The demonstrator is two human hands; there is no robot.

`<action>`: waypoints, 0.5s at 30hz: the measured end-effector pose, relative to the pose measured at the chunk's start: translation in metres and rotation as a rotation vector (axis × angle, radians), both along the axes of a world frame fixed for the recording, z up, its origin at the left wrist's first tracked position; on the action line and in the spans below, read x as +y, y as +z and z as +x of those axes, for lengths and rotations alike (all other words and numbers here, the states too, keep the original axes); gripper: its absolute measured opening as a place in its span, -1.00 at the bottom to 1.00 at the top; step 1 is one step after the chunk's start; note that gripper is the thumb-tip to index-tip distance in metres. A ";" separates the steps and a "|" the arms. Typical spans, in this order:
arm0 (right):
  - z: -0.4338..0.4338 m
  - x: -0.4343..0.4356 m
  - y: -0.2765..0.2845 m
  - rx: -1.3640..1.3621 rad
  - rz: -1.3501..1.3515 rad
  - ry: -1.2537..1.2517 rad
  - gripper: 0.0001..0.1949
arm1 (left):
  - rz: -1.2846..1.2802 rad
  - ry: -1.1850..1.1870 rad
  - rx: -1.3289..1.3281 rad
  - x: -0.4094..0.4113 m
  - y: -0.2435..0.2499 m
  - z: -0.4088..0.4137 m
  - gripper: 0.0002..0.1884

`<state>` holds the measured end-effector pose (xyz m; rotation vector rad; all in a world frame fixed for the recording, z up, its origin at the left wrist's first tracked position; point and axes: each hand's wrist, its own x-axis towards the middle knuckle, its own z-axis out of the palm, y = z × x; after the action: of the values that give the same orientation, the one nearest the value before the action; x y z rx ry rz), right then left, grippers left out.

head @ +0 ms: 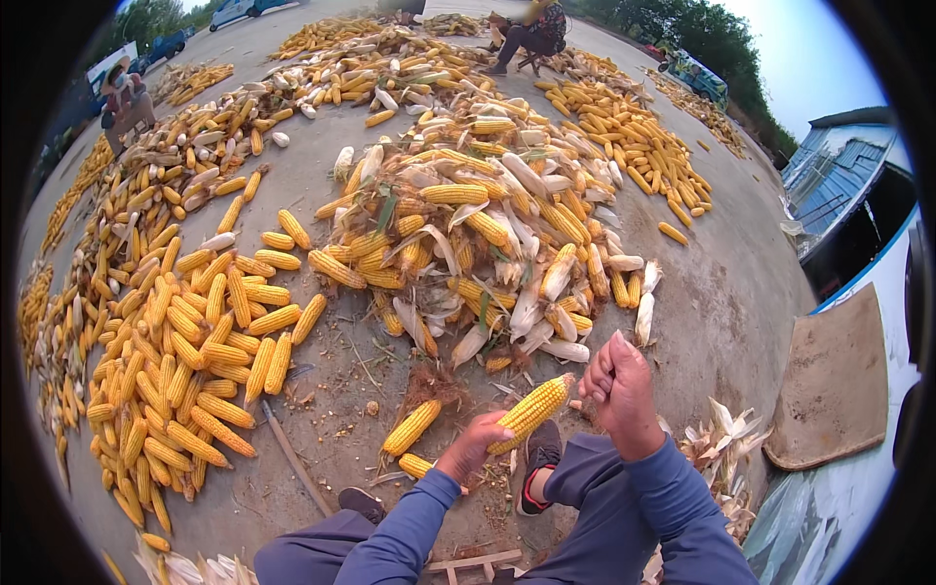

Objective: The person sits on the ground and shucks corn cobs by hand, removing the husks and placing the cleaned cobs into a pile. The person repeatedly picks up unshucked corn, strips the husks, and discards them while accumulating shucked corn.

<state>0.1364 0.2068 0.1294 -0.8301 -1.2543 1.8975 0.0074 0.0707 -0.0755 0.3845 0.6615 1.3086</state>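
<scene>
My left hand [474,442] grips the lower end of a husked corn cob [534,413], yellow and tilted with its tip up to the right. Just right of that tip is my right hand [621,387], its fingers curled in and thumb raised; nothing shows in it. On the ground near my left hand lie a husked cob [412,428] and another cob [415,466] partly hidden by my wrist. Beyond both hands rises a heap of corn [468,248], mixing bare cobs, cobs in pale husks, dry silk and leaf scraps.
Husked cobs form a pile [197,351] on my left, beside a wooden stick [296,461]. To the right are loose husks [720,453] and a worn brown board [833,380] against a white vehicle or panel. People sit farther off, among them a seated person [530,36].
</scene>
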 end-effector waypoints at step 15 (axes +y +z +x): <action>0.010 -0.036 0.007 -0.223 -0.021 0.411 -0.62 | -0.244 1.467 0.217 -0.010 -0.003 -0.261 -0.51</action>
<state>0.1460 0.1708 0.1363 -0.8632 -1.6451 2.1854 -0.2533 0.0605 -0.0783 -0.2749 1.3778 2.5266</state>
